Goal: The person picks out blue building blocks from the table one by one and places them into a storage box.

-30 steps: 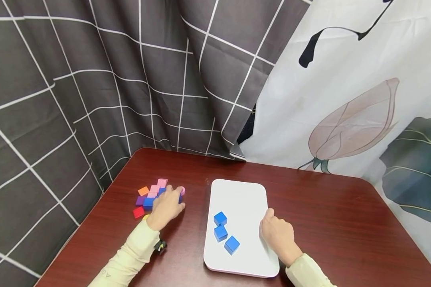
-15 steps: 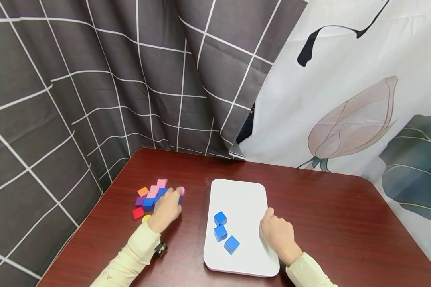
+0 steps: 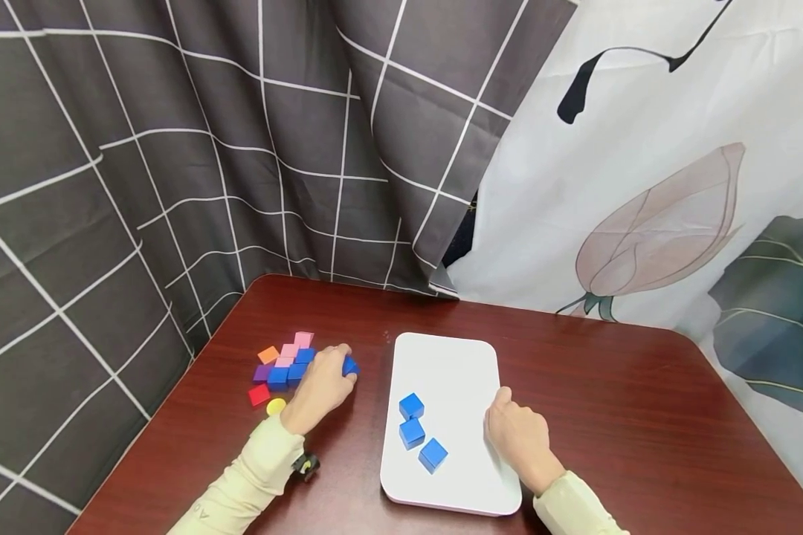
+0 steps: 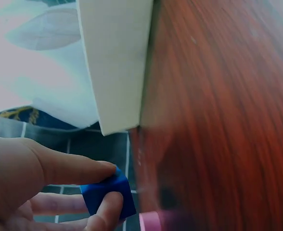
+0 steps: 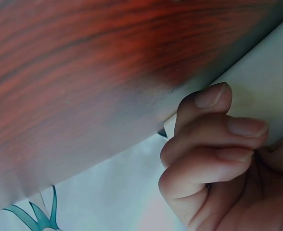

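In the head view, my left hand (image 3: 323, 385) hovers at the right side of a group of coloured blocks. It pinches a blue cube (image 4: 110, 195) between thumb and fingers, raised above the table in the left wrist view. A pink block (image 4: 150, 221) sits on the table just below that cube. My right hand (image 3: 518, 438) is at the right edge of a white tray (image 3: 455, 386), fingers curled against its rim; the right wrist view shows these bent fingers (image 5: 209, 168), and the thumb is mostly hidden. Several blue cubes (image 3: 412, 433) stand on the tray's left part.
Left of the tray lie blue blocks (image 3: 277, 378), pink blocks (image 3: 303, 339), an orange block (image 3: 268, 355), a purple block (image 3: 262, 373), a red block (image 3: 259, 394) and a yellow round block (image 3: 276, 406). Curtains (image 3: 294, 148) hang behind the brown table (image 3: 609, 386).
My left hand has lifted a blue cube out of the group and moved slightly right, toward the tray. The right hand and the cubes on the tray have stayed in place.
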`<state>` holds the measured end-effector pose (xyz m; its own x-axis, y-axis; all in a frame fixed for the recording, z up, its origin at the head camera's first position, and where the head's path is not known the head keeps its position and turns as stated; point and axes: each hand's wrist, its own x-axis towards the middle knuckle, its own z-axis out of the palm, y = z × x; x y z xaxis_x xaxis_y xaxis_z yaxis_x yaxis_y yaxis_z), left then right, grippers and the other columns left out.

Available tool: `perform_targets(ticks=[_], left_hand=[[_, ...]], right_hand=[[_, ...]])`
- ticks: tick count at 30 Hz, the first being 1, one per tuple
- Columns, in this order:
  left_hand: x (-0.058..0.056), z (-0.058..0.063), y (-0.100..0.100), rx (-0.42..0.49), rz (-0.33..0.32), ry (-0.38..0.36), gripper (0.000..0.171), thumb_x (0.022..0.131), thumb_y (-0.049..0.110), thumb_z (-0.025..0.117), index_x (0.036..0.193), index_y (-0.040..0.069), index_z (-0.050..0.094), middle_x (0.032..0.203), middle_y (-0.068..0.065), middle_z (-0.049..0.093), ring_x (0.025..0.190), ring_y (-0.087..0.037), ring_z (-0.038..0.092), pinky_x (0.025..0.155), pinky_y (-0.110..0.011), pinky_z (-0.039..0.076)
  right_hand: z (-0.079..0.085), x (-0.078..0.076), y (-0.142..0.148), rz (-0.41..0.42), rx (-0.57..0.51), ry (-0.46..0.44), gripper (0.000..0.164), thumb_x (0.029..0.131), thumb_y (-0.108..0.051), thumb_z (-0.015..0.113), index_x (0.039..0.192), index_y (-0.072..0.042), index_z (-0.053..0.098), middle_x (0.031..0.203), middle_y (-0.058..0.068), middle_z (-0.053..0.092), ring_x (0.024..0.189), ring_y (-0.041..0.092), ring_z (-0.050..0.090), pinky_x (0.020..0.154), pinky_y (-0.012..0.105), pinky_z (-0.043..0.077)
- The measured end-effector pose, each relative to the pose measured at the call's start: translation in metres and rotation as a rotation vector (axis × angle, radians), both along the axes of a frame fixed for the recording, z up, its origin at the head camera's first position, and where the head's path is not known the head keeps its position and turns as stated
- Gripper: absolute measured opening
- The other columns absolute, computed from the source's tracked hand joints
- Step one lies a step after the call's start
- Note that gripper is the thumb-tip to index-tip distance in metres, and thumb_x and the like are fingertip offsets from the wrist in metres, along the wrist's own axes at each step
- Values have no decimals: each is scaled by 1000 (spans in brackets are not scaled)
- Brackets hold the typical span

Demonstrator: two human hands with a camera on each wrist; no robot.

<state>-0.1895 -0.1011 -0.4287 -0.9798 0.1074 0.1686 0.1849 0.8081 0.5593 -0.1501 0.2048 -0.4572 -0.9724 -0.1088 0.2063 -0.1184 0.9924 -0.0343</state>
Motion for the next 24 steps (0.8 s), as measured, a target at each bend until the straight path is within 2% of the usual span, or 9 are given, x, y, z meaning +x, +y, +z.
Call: perform_targets(ticks=[3,6,11,13,15,20,24], left_hand=[[3,5,7,35,3,22,45,75,13,69,116,0,53,99,-16,58,84,-27,55,71,-46,52],[6,10,14,77,-5,81,42,74,15,70,112,3,55,92,-12,58,80,-24,54,68,-44,53],[9,14,29,133,-60,209,36,73,15,70,106,5,59,87,-10,59,75,-19,54,66,-40,54],[10,15,37,145,-85,229,36,73,15,70,106,3,60,86,-10,59,74,-19,54,66,-38,54],[11,16,44,152,-109,210,38,74,16,69,108,2,60,87,-11,59,73,-18,53,68,-37,54],[16,17,63,140,-181,107,43,77,17,67,115,1,57,93,-12,58,77,-17,53,72,-34,53],[19,14,79,124,-256,83,41,78,17,65,114,1,57,96,-11,59,80,-15,53,73,-31,52]], right_hand=[[0,0,1,2,1,8,20,85,-14,42,71,-5,32,42,7,38,35,24,40,31,42,37],[-1,0,1,4,4,21,20,85,-14,43,71,-5,32,41,7,39,34,24,40,31,43,37],[-1,0,0,7,1,17,20,85,-15,42,71,-5,32,42,8,39,35,25,40,31,43,38],[-1,0,0,7,1,14,20,86,-15,41,71,-4,32,42,8,39,35,24,40,31,43,38],[-1,0,0,6,4,15,20,86,-15,41,71,-5,32,42,7,38,34,24,39,31,43,37],[-2,0,0,11,10,35,21,85,-14,42,70,-5,31,41,7,37,34,24,38,30,42,37],[-2,-1,0,13,11,51,20,85,-14,43,71,-5,32,40,6,36,33,23,38,30,42,37]])
